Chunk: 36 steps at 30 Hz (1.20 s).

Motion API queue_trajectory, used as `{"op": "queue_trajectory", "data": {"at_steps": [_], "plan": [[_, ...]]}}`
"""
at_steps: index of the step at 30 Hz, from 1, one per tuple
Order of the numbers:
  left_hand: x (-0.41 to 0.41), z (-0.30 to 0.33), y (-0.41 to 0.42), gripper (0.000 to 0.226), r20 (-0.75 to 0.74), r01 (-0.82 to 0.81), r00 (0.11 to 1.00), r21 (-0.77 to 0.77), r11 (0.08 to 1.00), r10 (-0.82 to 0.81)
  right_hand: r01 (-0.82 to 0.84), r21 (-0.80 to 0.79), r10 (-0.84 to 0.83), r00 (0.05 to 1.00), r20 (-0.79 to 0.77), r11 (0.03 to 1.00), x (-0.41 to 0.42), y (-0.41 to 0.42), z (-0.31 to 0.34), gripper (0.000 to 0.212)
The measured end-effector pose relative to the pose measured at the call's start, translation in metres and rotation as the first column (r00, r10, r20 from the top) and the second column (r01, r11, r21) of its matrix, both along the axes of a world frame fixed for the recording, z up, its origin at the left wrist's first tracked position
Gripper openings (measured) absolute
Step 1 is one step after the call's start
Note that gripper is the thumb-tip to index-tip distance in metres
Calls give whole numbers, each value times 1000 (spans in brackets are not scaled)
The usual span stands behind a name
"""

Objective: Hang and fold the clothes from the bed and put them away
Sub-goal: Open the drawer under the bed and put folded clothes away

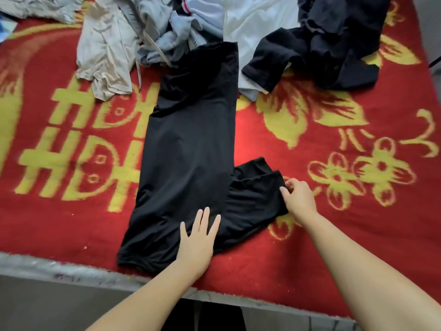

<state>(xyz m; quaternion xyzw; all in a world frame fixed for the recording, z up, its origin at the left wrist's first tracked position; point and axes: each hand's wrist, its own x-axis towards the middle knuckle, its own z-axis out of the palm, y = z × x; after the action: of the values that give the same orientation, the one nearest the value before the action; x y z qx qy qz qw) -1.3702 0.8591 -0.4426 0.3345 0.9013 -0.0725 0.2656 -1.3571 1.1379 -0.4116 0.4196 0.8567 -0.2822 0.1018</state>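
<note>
From the head camera, a black shirt (191,149) lies flat on the red and yellow blanket (334,223), running from the lower centre of the frame up toward the top centre, already folded lengthwise into a narrow strip. Its sleeves (255,187) stick out to the right in the lower middle, one lying on the other.

The left hand (196,237) rests flat on the lower part of the shirt, fingers straight and spread a little, pressing the cloth down near the bed edge (59,271). The right hand (298,195) is at the sleeve ends, thumb and fingertips curled together and pinching the cuff.

Along the top of the frame the other clothes wait unfolded: a beige garment (105,51) at upper left, a grey heap (164,32) beside it, a white garment (253,22) at top centre, and a black pile (334,39) at upper right. The far end of the shirt touches the grey heap and the white garment.

The step in hand looks like folding this one shirt, with the sleeves about to be brought in. The next move likely calls for the right hand to carry the cuff left across the body while the left hand keeps the strip from sliding, then fold it crosswise. Most of the task remains.
</note>
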Motion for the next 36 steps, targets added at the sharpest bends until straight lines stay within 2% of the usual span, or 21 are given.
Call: {"op": "queue_trajectory", "data": {"at_steps": [1,3,4,6,9,13,16,18,19,21,23,25,26,28,29,30,32,33,34,36], "plan": [[5,0,-5,86,-12,0,1000,0,1000,0,-7,14,9,994,-112,1000,1,-4,3,14],[8,6,-14,91,-72,11,997,119,993,-3,-6,41,20,939,-342,999,2,-9,11,4],[8,10,-20,89,-76,19,997,181,983,-5,-22,61,44,923,-383,998,1,-8,14,3],[8,11,-29,84,-111,75,993,230,970,-50,-75,92,98,955,-280,993,-5,0,12,6],[7,10,-39,82,-111,95,991,207,974,-73,-36,65,39,998,-45,997,-8,12,-2,23],[15,7,-59,91,-58,41,998,105,994,-35,-61,29,59,996,63,998,-2,-8,-17,57],[16,9,-70,93,14,-8,1000,49,999,8,102,-174,-88,992,89,979,-1,-19,-16,51],[14,12,-71,92,61,-26,998,32,999,24,242,-335,-256,967,2,910,-8,-20,-2,33],[13,13,-71,91,86,-26,996,27,999,24,256,-397,-308,949,-72,881,-12,-23,8,24],[12,8,-73,87,150,-13,989,27,1000,9,161,-455,-296,924,-243,876,-22,-39,31,15],[13,1,-75,78,177,-9,984,16,1000,6,-28,-563,-191,926,-326,826,-39,-65,52,19],[10,6,-76,75,204,6,979,61,998,-18,-204,-622,39,963,-268,756,-54,-93,54,30],[6,15,-79,76,192,45,979,101,994,-64,-280,-574,174,957,-233,769,-59,-105,52,39],[-9,29,-93,81,117,135,981,173,976,-157,-503,-269,480,864,-149,821,-60,-121,44,50],[-18,32,-102,83,40,168,983,183,969,-178,-649,-108,642,761,-96,753,-53,-128,37,54],[-27,33,-114,85,-9,189,982,173,967,-190,-782,-12,781,623,-37,623,-40,-136,30,62],[-50,33,-139,93,-40,205,979,127,970,-202,-941,22,935,338,109,338,-6,-155,13,78],[-59,30,-151,99,-59,213,976,92,973,-209,-970,6,957,240,163,243,11,-165,3,85],[-66,24,-163,103,-75,245,968,56,968,-241,-981,-21,962,183,202,191,23,-174,-5,88],[-80,19,-179,102,19,321,947,-51,946,-321,-984,-40,951,160,266,176,34,-186,-17,91]]}}
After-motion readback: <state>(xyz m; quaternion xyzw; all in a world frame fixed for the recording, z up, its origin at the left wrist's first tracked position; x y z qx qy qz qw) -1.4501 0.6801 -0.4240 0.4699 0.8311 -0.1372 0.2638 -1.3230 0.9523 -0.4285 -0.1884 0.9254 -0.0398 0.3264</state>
